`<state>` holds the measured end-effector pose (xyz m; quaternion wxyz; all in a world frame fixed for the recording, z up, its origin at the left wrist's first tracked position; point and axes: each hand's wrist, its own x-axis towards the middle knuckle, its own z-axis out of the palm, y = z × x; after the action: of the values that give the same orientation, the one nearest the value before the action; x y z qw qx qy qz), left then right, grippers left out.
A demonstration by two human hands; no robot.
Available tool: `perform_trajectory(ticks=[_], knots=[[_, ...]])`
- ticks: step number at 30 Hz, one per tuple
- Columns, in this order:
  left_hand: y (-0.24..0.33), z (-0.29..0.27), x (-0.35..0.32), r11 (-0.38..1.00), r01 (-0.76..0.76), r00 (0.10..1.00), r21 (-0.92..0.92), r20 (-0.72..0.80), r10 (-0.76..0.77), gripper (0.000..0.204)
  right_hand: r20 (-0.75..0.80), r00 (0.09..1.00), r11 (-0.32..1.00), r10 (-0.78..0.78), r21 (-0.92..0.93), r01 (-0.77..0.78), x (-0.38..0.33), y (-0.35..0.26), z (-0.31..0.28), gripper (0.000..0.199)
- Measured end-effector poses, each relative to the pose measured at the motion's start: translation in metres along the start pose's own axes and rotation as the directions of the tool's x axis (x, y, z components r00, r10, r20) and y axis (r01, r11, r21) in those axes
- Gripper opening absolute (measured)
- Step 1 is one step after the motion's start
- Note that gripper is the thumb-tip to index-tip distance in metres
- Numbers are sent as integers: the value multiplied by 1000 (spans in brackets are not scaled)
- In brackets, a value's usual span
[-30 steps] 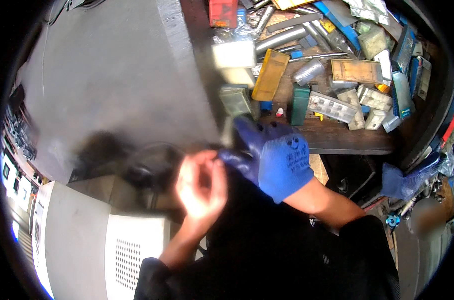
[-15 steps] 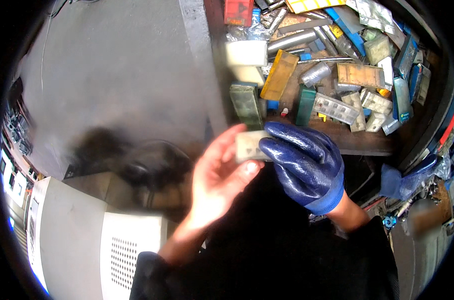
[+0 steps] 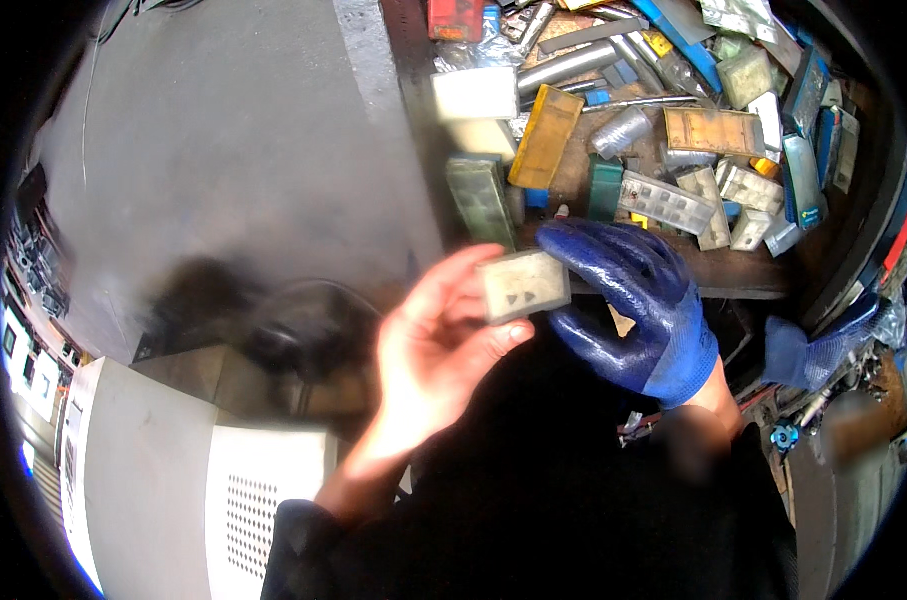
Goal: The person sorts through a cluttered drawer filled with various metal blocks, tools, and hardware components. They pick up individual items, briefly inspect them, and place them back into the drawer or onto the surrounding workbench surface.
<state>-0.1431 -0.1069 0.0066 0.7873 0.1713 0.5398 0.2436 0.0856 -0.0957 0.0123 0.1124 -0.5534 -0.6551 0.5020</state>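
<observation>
My left hand [image 3: 429, 345] is bare and grips a small clear plastic case [image 3: 527, 287] by its left end, thumb below and fingers behind. Two dark triangular pieces [image 3: 522, 298] show through its pale face, which look like cutting inserts. My right hand [image 3: 634, 305], in a dark blue coated glove, is at the case's right end. Its thumb and fingers are spread apart around that end; whether they touch the case I cannot tell. A small beige patch shows in the gap of the glove, its kind unclear.
Beyond my hands, a wooden shelf holds yellow boxes [image 3: 545, 136], a green box [image 3: 481, 200], a clear insert case [image 3: 667, 203], metal bars [image 3: 569, 67] and a red box [image 3: 456, 18]. Another blue glove [image 3: 814, 350] lies at right. A white perforated housing [image 3: 271, 500] stands lower left.
My gloved right hand has loosened from the case's right end and its fingers have spread. More of the case's face now shows. My left hand keeps its hold.
</observation>
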Motion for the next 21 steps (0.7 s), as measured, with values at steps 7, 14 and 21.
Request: perform_trajectory(ticks=[7, 14, 21], knots=[[-5, -4, 1, 998, -2, 997, 55, 74, -2, 67, 56, 998, 993, -29, -111, 35, -4, -1, -7, 61], [-2, -2, 2, 995, 69, 988, 70, 132, -78, 67, 84, 996, 992, -43, -113, 52, -7, -5, -14, 60], [-6, -6, 3, 989, 11, 985, 148, 166, -35, 60, 85, 995, 990, -43, -128, 54, -11, -7, -14, 60]])
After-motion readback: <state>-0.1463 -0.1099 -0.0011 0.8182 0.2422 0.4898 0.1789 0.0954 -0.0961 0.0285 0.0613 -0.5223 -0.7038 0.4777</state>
